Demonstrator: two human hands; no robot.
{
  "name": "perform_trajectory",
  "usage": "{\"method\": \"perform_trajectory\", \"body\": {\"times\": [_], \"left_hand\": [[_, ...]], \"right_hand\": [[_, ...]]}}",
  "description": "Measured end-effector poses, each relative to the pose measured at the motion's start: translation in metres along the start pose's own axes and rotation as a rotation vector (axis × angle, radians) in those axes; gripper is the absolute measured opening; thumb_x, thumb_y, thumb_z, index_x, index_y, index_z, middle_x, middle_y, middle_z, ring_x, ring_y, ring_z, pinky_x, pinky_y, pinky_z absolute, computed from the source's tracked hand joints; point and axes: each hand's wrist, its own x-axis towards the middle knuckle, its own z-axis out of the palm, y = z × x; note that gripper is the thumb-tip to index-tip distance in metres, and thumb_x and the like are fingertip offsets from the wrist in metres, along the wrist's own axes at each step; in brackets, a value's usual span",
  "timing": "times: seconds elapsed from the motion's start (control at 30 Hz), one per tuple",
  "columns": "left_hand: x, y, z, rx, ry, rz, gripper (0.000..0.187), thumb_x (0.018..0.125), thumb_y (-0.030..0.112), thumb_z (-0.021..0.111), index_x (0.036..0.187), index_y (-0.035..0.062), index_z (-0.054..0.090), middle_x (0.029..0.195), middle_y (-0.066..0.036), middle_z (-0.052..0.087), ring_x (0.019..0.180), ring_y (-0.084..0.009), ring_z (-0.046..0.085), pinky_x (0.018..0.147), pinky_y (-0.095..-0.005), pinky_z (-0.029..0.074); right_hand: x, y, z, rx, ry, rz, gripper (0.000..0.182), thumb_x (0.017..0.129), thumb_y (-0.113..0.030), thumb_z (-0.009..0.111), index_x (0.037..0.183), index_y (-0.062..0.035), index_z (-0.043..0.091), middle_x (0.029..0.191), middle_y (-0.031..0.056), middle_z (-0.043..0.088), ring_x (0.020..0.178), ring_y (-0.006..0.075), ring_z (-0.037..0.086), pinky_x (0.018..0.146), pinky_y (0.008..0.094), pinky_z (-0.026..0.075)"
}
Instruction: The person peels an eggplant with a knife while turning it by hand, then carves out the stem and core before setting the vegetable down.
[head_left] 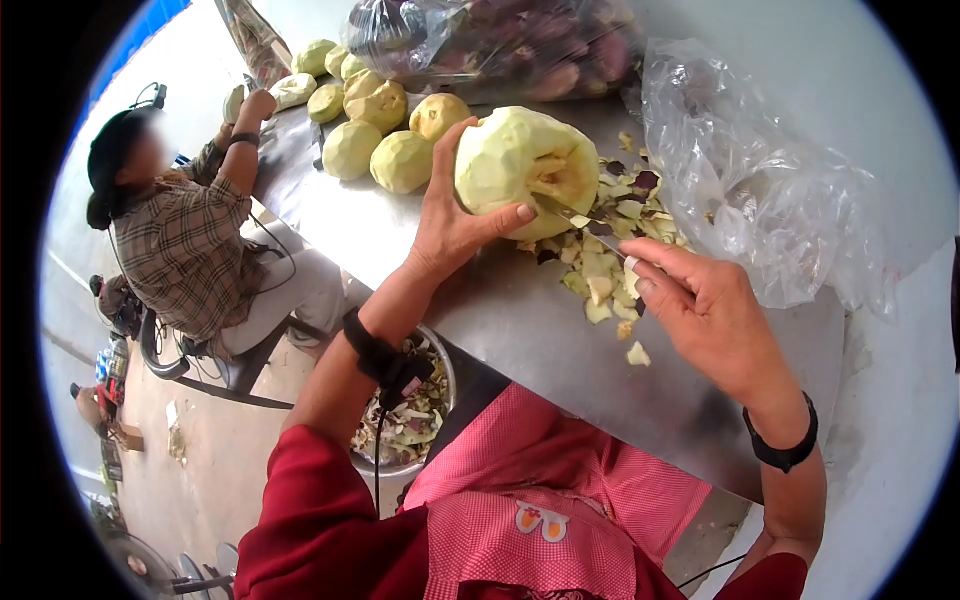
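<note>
My left hand (452,215) is wrapped round a large peeled, pale green vegetable (500,160), thumb across its lower side. A rough hollow shows in the end facing right. In my right hand (705,305) is a knife (608,240), its blade pointing up and left with the tip at the hollow's lower edge. Pale and dark purple peelings (600,280) lie on the metal table (500,310) beneath and right of the vegetable. Several smaller peeled round ones (403,162) sit to the left of my left hand.
A plastic bag of purple-skinned vegetables (520,45) stands at the back, with a crumpled clear bag (750,170) on the right by the wall. Below the table edge is a basin of scraps (425,420). A seated person (185,240) works at the table's left.
</note>
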Motion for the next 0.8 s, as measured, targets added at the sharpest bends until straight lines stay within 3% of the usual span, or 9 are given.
{"method": "perform_trajectory", "body": {"times": [0.1,0.2,0.27,0.3,0.37,0.5,0.57,0.7,0.8], "left_hand": [[0.000,0.000,-0.003,0.029,-0.016,-0.007,0.102,0.071,0.036,0.089,0.148,0.0090,0.027,0.139,-0.018,0.045,0.128,-0.0298,0.049,0.106,-0.0414,0.043],[-0.001,0.000,-0.004,0.030,-0.024,-0.007,0.096,0.075,0.034,0.085,0.148,0.0093,0.027,0.137,-0.018,0.044,0.128,-0.0295,0.047,0.105,-0.0413,0.044],[-0.002,-0.001,-0.003,-0.041,0.006,-0.033,0.089,0.078,0.031,0.081,0.147,0.0097,0.028,0.135,-0.017,0.044,0.127,-0.0287,0.047,0.103,-0.0411,0.045],[-0.002,0.000,-0.003,-0.041,0.006,-0.033,0.089,0.078,0.031,0.081,0.147,0.0097,0.028,0.135,-0.017,0.044,0.127,-0.0287,0.047,0.103,-0.0411,0.045],[-0.003,0.003,-0.005,0.055,0.012,-0.031,0.086,0.080,0.035,0.079,0.145,0.0087,0.028,0.138,-0.016,0.044,0.127,-0.0279,0.047,0.108,-0.0420,0.039],[-0.003,0.003,-0.002,0.017,0.013,-0.002,0.083,0.081,0.034,0.078,0.143,0.0065,0.030,0.136,-0.016,0.045,0.126,-0.0260,0.047,0.107,-0.0402,0.039],[-0.004,0.008,0.001,0.013,0.048,-0.001,0.081,0.081,0.032,0.080,0.140,0.0041,0.031,0.131,-0.018,0.047,0.119,-0.0265,0.052,0.100,-0.0401,0.047],[-0.003,0.001,0.002,0.041,0.079,0.023,0.081,0.082,0.033,0.080,0.140,0.0048,0.031,0.130,-0.019,0.050,0.119,-0.0262,0.053,0.099,-0.0389,0.046],[-0.004,0.001,0.002,0.062,0.099,0.010,0.081,0.082,0.033,0.080,0.140,0.0042,0.031,0.129,-0.020,0.050,0.119,-0.0260,0.053,0.099,-0.0381,0.046]], "right_hand": [[0.003,0.000,0.001,0.034,-0.058,0.004,0.030,0.094,-0.011,0.060,0.122,-0.0015,0.065,0.075,0.0193,0.066,0.059,0.0182,0.059,0.060,0.0305,0.047],[0.013,0.005,0.001,0.093,-0.089,-0.038,0.032,0.094,-0.010,0.058,0.123,0.0019,0.063,0.073,0.0122,0.065,0.059,0.0122,0.054,0.058,0.0282,0.045],[0.021,0.005,0.001,0.187,-0.177,0.019,0.037,0.095,-0.008,0.055,0.129,0.0040,0.058,0.070,0.0006,0.055,0.061,0.0060,0.045,0.056,0.0253,0.041],[0.021,0.004,0.007,0.188,-0.177,0.018,0.037,0.095,-0.008,0.055,0.129,0.0040,0.058,0.070,0.0006,0.055,0.061,0.0060,0.045,0.056,0.0253,0.041],[0.017,-0.002,0.025,0.516,-0.245,0.129,0.041,0.097,-0.008,0.053,0.136,0.0032,0.053,0.073,-0.0050,0.044,0.063,0.0033,0.039,0.056,0.0230,0.037],[0.009,-0.001,0.036,0.550,-0.217,0.125,0.044,0.098,-0.008,0.053,0.141,0.0005,0.050,0.076,-0.0037,0.048,0.068,0.0038,0.042,0.062,0.0217,0.040],[0.002,0.001,0.050,0.522,-0.130,0.101,0.045,0.098,-0.009,0.054,0.142,0.0001,0.049,0.079,-0.0021,0.051,0.072,0.0046,0.044,0.066,0.0222,0.043],[-0.010,-0.007,0.079,0.587,0.014,0.116,0.047,0.099,-0.009,0.054,0.144,-0.0009,0.046,0.087,0.0027,0.057,0.080,0.0070,0.049,0.077,0.0237,0.047],[-0.013,-0.013,0.090,0.630,0.057,0.116,0.046,0.100,-0.008,0.051,0.145,0.0004,0.044,0.090,0.0024,0.058,0.082,0.0073,0.050,0.077,0.0235,0.046]]}}
